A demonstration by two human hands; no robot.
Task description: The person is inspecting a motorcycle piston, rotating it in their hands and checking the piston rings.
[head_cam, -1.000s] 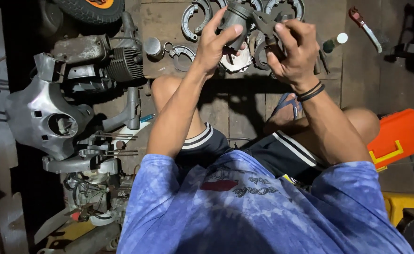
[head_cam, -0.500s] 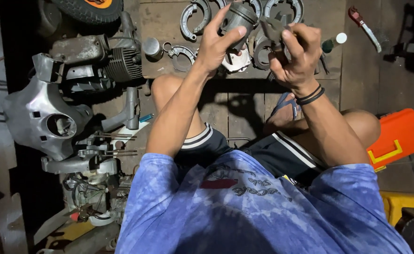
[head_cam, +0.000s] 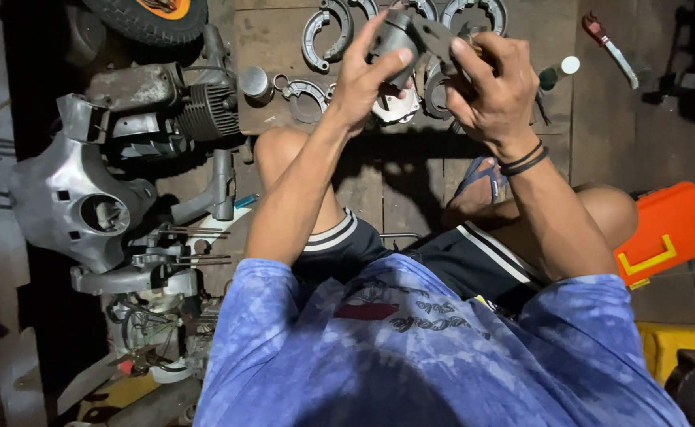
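Grey metal cylinder (head_cam: pixel 395 35) gripped by left hand (head_cam: pixel 363 79), right hand (head_cam: pixel 489 87) clamping its rod (head_cam: pixel 434 35), joint hidden

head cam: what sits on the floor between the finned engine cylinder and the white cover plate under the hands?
In the head view, between finned engine cylinder and white cover plate: a small metal cup and a curved brake shoe on the wooden floor.

Both hands — left hand (head_cam: pixel 359 79), right hand (head_cam: pixel 493 95) — hold a grey piston (head_cam: pixel 395 35) with its rod (head_cam: pixel 436 38).

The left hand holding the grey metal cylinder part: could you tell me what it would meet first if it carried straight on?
Probably the curved grey brake shoes on the wooden floor beyond the left hand; depth is unclear.
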